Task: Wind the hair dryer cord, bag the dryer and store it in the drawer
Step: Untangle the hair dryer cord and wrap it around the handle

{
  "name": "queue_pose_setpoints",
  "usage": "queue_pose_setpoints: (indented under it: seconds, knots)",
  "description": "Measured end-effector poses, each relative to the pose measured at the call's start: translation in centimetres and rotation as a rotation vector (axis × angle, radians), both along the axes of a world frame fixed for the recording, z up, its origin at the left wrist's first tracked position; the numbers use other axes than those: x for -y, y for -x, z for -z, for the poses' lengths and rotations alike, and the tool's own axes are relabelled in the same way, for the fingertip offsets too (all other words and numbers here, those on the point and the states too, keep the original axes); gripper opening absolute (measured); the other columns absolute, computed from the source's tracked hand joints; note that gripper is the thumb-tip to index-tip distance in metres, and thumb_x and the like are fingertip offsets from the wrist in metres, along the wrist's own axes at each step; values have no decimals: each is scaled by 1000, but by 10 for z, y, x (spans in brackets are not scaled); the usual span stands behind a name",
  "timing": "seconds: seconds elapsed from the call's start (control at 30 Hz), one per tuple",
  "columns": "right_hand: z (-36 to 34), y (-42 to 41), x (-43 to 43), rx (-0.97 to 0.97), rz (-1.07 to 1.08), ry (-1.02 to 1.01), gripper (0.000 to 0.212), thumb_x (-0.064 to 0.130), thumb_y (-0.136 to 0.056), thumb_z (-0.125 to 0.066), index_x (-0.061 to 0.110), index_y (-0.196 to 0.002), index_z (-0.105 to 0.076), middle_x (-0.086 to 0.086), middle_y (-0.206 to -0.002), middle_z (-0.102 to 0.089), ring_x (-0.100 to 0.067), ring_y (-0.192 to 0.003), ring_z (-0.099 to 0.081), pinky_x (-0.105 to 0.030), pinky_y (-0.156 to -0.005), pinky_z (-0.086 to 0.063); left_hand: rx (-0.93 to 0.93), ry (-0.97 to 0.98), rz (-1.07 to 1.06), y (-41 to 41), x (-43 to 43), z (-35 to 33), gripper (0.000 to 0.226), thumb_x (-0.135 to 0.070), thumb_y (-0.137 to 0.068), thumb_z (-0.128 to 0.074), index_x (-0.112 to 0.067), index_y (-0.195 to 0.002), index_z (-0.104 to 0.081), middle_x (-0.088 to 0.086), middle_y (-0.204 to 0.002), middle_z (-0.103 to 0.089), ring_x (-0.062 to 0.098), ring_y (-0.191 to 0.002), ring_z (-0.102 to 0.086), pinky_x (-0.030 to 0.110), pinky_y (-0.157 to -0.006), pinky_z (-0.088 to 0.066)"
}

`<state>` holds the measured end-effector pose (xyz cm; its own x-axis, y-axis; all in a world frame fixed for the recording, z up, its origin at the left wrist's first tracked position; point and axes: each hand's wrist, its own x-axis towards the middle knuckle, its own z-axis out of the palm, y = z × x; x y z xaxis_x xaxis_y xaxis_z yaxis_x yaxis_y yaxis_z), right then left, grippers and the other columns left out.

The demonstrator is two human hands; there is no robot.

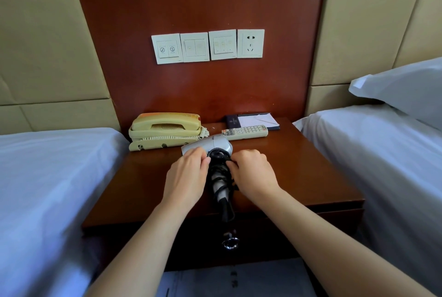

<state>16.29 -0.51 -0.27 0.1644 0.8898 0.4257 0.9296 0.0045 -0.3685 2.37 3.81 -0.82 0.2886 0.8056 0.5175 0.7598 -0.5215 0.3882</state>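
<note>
A silver hair dryer (210, 145) lies on the brown nightstand (299, 165), barrel toward the phone, handle pointing at me. Black cord (218, 174) is wound in several loops round the handle. My left hand (189, 174) grips the dryer at the left of the handle's top, fingers curled onto the cord. From the right, my right hand (251, 172) pinches the cord at the same spot. The handle's black end (227, 210) sticks out past the front edge. Below it a drawer (287, 227) with a metal ring pull (230, 241) is shut.
A cream telephone (165, 130) stands at the back left of the nightstand. A white remote (245, 132) and a dark notepad folder (253, 120) lie at the back right. Beds with white sheets flank both sides. Wall switches and a socket (250, 43) sit above.
</note>
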Motion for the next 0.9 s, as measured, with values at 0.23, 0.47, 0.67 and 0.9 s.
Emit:
queue_pose_setpoints:
  seconds: [0.23, 0.47, 0.67, 0.9]
  knots:
    - [2, 4, -7, -21, -21, -22, 27, 26, -95, -48, 4, -87, -61, -13, -91, -64, -33, -85, -58, -31, -62, -37, -26, 66, -4, -8, 4, 2, 16, -31, -97, -45, -21, -87, -53, -4, -91, -61, 27, -86, -59, 35, -67, -45]
    - [7, 3, -10, -466, -96, -49, 7, 17, -86, -64, 13, -81, -63, -1, -68, -62, -17, -63, -65, -36, -68, -58, 198, 393, -39, 3, -14, 4, 27, -31, -92, -52, -21, -67, -53, 5, -79, -67, 28, -79, -66, 40, -75, -55]
    - [11, 5, -16, -750, -38, 24, 21, 23, -84, -69, 9, -74, -57, 1, -59, -55, -1, -38, -55, -17, -52, -53, 456, 640, -32, 1, -16, 3, 26, -27, -92, -56, -11, -72, -54, 4, -73, -55, 21, -69, -54, 37, -71, -57]
    - [18, 1, -14, -703, 2, 94, 35, 46, -84, -62, 20, -105, -53, 5, -82, -58, -22, -86, -64, -41, -83, -53, 448, 681, -50, -16, -13, 4, 44, -33, -99, -39, -13, -138, -39, 10, -138, -48, 28, -127, -46, 34, -100, -36]
